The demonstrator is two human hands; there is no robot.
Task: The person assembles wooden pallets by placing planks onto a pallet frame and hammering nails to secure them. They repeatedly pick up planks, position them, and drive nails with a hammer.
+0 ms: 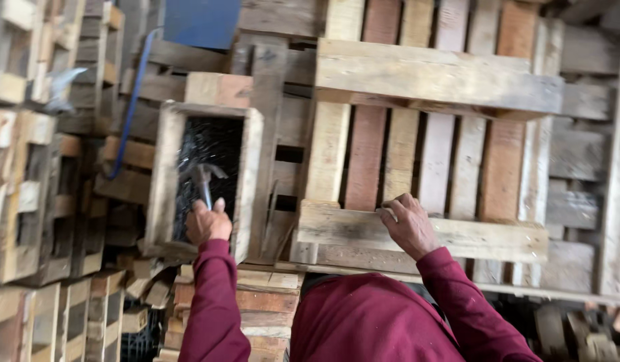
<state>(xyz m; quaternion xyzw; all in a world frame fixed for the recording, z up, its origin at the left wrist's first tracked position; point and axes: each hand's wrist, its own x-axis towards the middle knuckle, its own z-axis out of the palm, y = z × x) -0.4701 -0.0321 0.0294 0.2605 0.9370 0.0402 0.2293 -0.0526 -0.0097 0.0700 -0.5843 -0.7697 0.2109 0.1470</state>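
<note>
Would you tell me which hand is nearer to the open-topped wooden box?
Left. The left hand, gripping a hammer, is in front of the open-topped wooden box; the right hand rests on a pallet plank, well aside.

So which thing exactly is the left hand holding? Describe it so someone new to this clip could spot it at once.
Start from the pallet standing on edge across the middle. Left of it is a small open wooden box with a dark inside. In front of that dark opening the left hand grips a hammer, the only metal tool among all the wood, its claw head uppermost.
</note>
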